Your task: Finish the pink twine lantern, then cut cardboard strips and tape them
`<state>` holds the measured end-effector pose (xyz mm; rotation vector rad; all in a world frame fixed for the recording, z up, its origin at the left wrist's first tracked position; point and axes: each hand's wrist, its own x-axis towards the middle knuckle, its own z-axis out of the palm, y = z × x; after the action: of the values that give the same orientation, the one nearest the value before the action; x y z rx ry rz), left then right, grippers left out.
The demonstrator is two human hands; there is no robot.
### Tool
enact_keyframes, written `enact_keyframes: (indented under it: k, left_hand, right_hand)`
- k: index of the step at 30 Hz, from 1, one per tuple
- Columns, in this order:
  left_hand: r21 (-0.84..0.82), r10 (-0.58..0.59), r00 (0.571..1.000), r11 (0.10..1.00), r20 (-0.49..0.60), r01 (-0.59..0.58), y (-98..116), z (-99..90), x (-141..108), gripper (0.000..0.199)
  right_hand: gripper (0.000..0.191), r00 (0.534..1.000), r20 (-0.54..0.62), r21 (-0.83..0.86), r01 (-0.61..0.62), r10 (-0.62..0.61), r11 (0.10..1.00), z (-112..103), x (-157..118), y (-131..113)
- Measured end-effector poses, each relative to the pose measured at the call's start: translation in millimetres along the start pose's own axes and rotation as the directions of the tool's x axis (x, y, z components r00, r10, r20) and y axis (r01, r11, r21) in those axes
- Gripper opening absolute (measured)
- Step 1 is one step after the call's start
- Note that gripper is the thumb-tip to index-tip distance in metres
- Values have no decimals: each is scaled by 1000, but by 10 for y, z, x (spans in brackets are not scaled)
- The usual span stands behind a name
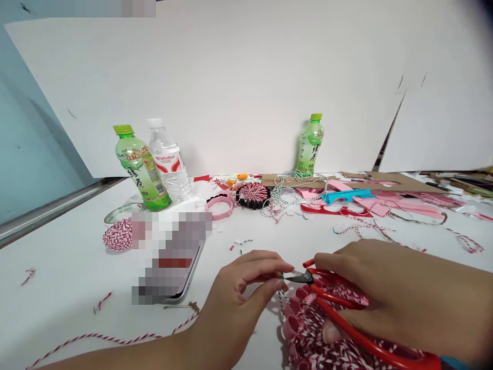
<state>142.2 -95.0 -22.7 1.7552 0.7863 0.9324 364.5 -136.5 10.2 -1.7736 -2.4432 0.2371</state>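
My right hand (396, 293) grips red-handled scissors (301, 277), their dark blades pointing left toward my other fingertips. My left hand (239, 298) pinches a thin dark-and-white twisted cord (283, 303) close to the blade tips. Whether the blades touch the cord is hard to tell. Under the scissors and my right hand lies a round woven piece (308, 354) of red-and-white string, edged with pink loops. My right hand hides much of it. A red-and-white string (115, 339) runs along the table to the left, passing by my left forearm.
Two tilted bottles, a green tea bottle (142, 174) and a water bottle (169, 169), stand at left behind a phone (190, 272) and string ball (117, 235). Farther back are a pink ring (221, 215), black-rimmed woven disc (253, 195), tangled cord (288, 187), another tea bottle (309, 146) and paper scraps (408, 203).
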Motion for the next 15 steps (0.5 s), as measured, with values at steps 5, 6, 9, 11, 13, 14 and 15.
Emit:
enact_keyframes:
  k: [5, 6, 9, 11, 13, 14, 15]
  left_hand:
    - [46, 9, 999, 999, 37, -11, 13, 2, -5, 31]
    - [43, 9, 999, 999, 47, -11, 15, 3, -5, 33]
    - [53, 15, 997, 998, 69, -19, 28, 9, -9, 34]
    - [71, 26, 997, 997, 72, -31, 41, 11, -11, 35]
    - [76, 39, 997, 996, 73, -44, 54, 13, -11, 36]
    - [72, 39, 997, 996, 73, -44, 58, 14, -10, 37]
    - [64, 37, 997, 997, 74, -42, 61, 16, -10, 39]
  right_hand:
    - [38, 992, 124, 24, -33, 30, 999, -70, 1, -109]
    - [34, 991, 130, 30, -37, 33, 999, -72, 4, -123]
    - [21, 990, 134, 18, -36, 33, 999, -60, 19, -148]
    - [22, 991, 128, 4, -30, 29, 1000, -46, 34, -157]
    - [27, 992, 121, 3, -19, 19, 1000, -37, 50, -164]
    - [29, 993, 117, 5, -14, 14, 1000, -33, 57, -166]
    - [29, 993, 119, 8, -13, 12, 1000, -30, 61, -168]
